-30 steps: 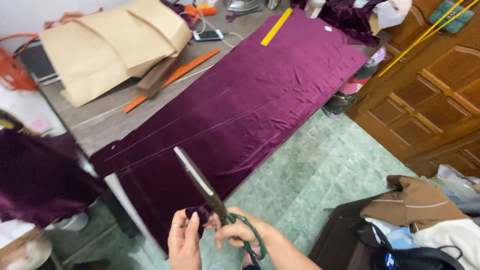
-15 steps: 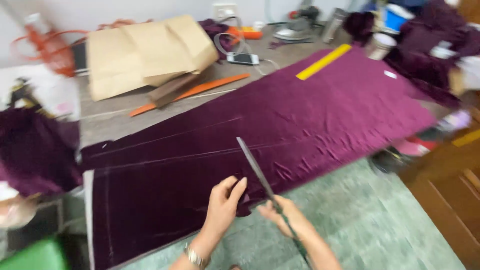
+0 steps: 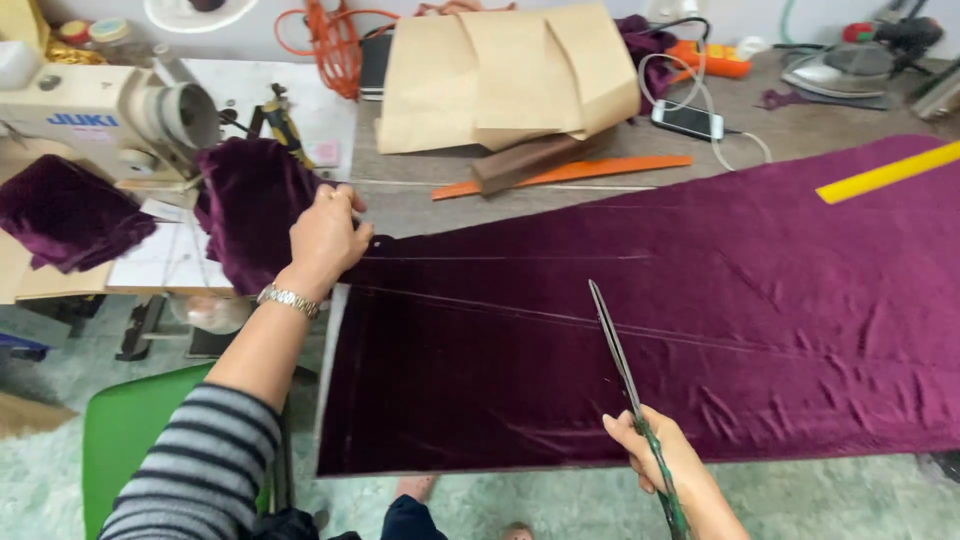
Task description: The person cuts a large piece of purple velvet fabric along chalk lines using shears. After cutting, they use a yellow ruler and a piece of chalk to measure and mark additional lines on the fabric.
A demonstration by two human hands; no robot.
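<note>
The velvet [image 3: 650,340] lies flat over the table [image 3: 420,205], its left corner pinched in the closed left hand [image 3: 325,235], while the right hand [image 3: 660,460] grips the shut shears [image 3: 625,380] over its near edge. A hard tug there could skew the chalk lines, and the long blades could snag the pile. Half a second ago the left hand hovered open mid-cloth; it has since reached the corner.

Cloth [image 3: 700,330] lies on the bench [image 3: 420,205]; paper [image 3: 500,75] and phone [image 3: 687,120] behind it, sewing machine [image 3: 110,115] at left.
</note>
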